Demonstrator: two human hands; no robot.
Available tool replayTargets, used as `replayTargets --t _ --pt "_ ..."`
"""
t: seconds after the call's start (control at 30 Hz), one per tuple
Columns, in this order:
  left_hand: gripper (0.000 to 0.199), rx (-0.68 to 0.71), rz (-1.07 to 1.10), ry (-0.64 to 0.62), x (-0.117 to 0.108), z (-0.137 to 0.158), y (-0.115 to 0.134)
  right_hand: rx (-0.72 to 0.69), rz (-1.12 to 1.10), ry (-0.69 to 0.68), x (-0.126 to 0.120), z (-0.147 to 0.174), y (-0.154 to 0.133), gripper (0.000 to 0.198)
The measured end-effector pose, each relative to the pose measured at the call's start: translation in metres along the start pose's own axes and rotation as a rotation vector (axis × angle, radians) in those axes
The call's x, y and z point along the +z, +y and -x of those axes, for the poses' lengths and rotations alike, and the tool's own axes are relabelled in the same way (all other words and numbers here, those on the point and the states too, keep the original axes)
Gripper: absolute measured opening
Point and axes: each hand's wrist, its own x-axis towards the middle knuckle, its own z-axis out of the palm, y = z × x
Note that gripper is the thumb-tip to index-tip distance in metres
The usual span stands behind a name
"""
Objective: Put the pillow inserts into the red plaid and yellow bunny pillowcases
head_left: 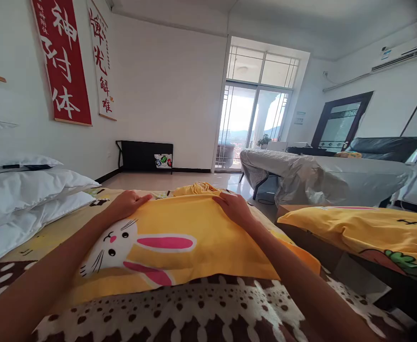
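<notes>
A yellow pillowcase [215, 237] printed with a white rabbit face and pink ears lies spread before me on a patterned cover [180, 316]. My left hand [130, 202] grips its far edge near the rabbit's head, thumb on top and the other fingers partly hidden. On the same edge, farther right, my right hand [234, 207] is closed on the cloth. The stretch between my hands looks fairly flat. Just beyond that edge sits a bunched piece of yellow cloth [197, 188].
White pillows [26, 190] are stacked at the left. On the right, a yellow pillow with a carrot print [368, 232] rests on a box [340, 266]. Farther back stand a plastic-covered table [326, 173] and a black folded panel [140, 156] against the wall.
</notes>
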Motion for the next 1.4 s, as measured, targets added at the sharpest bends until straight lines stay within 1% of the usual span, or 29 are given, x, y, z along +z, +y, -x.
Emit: replayTargets --t 0.07,0.17,0.27,0.37,0.43,0.53,0.6,0.67,0.73,0.77,0.83,0.9,0.93,0.97,1.0,1.07,1.1,1.13,1.17,1.23,1.33,1.4 --pt "0.061 -0.078 0.002 0.026 0.006 0.004 -0.016 -0.028 -0.03 -0.061 0.013 0.004 0.003 0.046" --pt "0.061 -0.063 -0.047 -0.053 0.02 0.015 -0.031 -0.084 -0.087 -0.151 0.04 0.007 0.0 0.044" --pt "0.062 -0.098 -0.038 -0.124 0.044 0.038 -0.04 -0.102 -0.148 -0.221 0.064 0.009 -0.005 0.048" --pt "0.062 -0.115 -0.01 -0.159 0.061 0.068 -0.045 -0.158 -0.217 -0.292 0.072 0.017 -0.005 0.051" --pt "0.061 -0.093 -0.008 -0.13 0.06 0.087 -0.046 -0.181 -0.243 -0.309 0.07 0.027 0.003 0.051" --pt "0.056 0.007 0.006 -0.057 0.046 0.111 -0.042 -0.161 -0.233 -0.286 0.065 0.045 0.03 0.043" --pt "0.048 0.082 0.065 -0.097 0.042 0.119 -0.034 -0.115 -0.215 -0.276 0.063 0.054 0.047 0.04" --pt "0.043 0.105 0.083 -0.196 0.048 0.116 -0.017 -0.078 -0.2 -0.275 0.062 0.056 0.05 0.041" --pt "0.041 0.108 0.029 -0.266 0.062 0.102 0.009 -0.063 -0.209 -0.24 0.059 0.05 0.031 0.043" --pt "0.041 0.128 -0.002 -0.259 0.069 0.092 0.025 -0.067 -0.223 -0.201 0.056 0.045 0.014 0.044" --pt "0.042 0.207 0.038 -0.17 0.076 0.069 0.056 -0.097 -0.276 -0.077 0.046 0.034 -0.023 0.047" --pt "0.041 0.307 0.109 -0.088 0.072 0.05 0.077 -0.157 -0.34 0.035 0.033 0.024 -0.049 0.049" --pt "0.04 0.34 0.139 -0.063 0.065 0.045 0.08 -0.173 -0.367 0.075 0.028 0.02 -0.052 0.049" --pt "0.041 0.347 0.173 -0.052 0.057 0.042 0.077 -0.165 -0.387 0.108 0.023 0.018 -0.047 0.049" --pt "0.043 0.319 0.215 -0.048 0.049 0.04 0.07 -0.125 -0.4 0.137 0.02 0.017 -0.035 0.05" --pt "0.046 0.213 0.311 -0.05 0.035 0.042 0.045 -0.002 -0.411 0.17 0.021 0.017 0.0 0.052" --pt "0.047 0.15 0.344 -0.054 0.032 0.043 0.03 0.057 -0.413 0.17 0.025 0.019 0.018 0.053" --pt "0.048 0.103 0.352 -0.063 0.032 0.044 0.017 0.083 -0.415 0.153 0.032 0.022 0.034 0.053" --pt "0.049 0.075 0.33 -0.077 0.036 0.045 0.007 0.085 -0.416 0.124 0.042 0.027 0.044 0.052" --pt "0.05 0.082 0.211 -0.115 0.055 0.046 -0.003 0.034 -0.416 0.043 0.064 0.038 0.049 0.046" --pt "0.051 0.099 0.034 -0.128 0.087 0.05 0.0 -0.009 -0.415 -0.031 0.092 0.06 0.034 0.038" --pt "0.052 0.097 -0.017 -0.068 0.096 0.056 0.0 -0.003 -0.412 -0.018 0.097 0.072 0.033 0.038"
